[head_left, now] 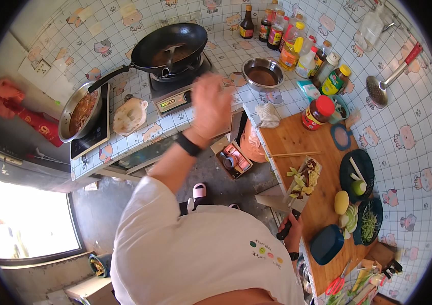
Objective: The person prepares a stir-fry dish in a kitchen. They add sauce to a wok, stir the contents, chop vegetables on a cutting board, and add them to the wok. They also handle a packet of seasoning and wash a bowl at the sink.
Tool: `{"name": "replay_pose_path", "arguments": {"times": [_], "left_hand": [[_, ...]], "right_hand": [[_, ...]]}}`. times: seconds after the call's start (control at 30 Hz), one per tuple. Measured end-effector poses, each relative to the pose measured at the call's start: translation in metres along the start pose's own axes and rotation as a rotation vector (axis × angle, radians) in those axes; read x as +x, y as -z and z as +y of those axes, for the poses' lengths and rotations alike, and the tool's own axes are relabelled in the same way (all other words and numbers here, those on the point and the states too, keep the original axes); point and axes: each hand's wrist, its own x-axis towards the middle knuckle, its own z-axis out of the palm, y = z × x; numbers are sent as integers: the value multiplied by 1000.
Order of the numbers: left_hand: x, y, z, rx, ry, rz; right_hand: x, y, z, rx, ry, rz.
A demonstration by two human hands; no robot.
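My left hand (pixel 212 105), slightly blurred, is raised in front of the induction or gas stove (pixel 176 101) near its knob, with nothing visible in it. Behind it sits a black wok (pixel 143 57) with a metal spatula (pixel 171 57) and a little dark liquid inside. My right hand (pixel 295 228) grips the black handle of a cleaver (pixel 285 231). The wide blade lies flat over the edge of the wooden cutting board (pixel 288 133), loaded with chopped scallion, minced pieces and dark red bits (pixel 303 179). A chopstick pair (pixel 298 154) lies just beyond the blade.
A steel pan of food (pixel 84 110) rests on a black cooktop (pixel 99 129) at left. Near the wall stand a steel bowl of brown liquid (pixel 263 76), several sauce bottles (pixel 288 49) and a red-lidded jar (pixel 317 112). Scissors (pixel 336 284) and a potato (pixel 341 202) lie at right.
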Motion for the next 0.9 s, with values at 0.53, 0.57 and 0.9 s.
{"name": "replay_pose_path", "arguments": {"times": [0.53,0.57,0.9], "left_hand": [[9,29,-195,544,316,-785],[9,34,-197,561,321,-770],[17,122,-223,591,92,-855]], "right_hand": [[14,-85,-1,6,-36,-106],[14,-88,-1,-16,-38,-113],[30,-85,-4,-32,24,-113]]}}
